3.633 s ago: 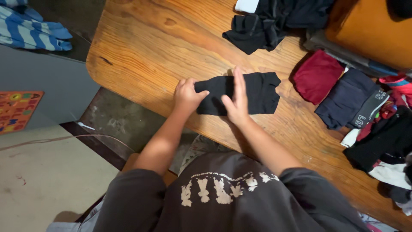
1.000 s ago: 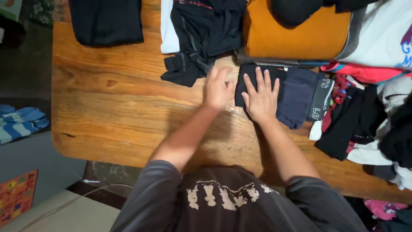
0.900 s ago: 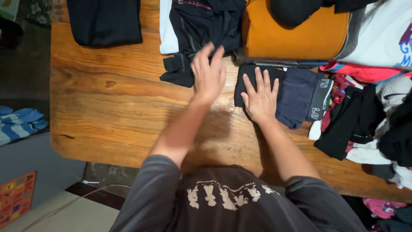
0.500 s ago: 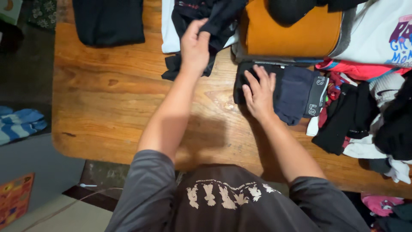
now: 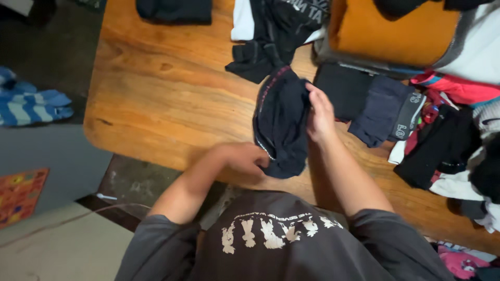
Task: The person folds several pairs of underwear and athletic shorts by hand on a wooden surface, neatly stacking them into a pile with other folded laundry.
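Both hands hold a dark navy cloth garment with a thin reddish-striped edge just above the near edge of the brown wooden table. Left hand, wrist bent inward, fingers clamped on its lower left hem. Right hand, forearm reaching forward, fingers together gripping its right edge. Folded black garment lies just beside the right hand.

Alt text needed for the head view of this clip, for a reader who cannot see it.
A person's left hand and right hand hold a dark garment above a wooden table. A folded black item and navy item lie right of it, beside heaped clothes.
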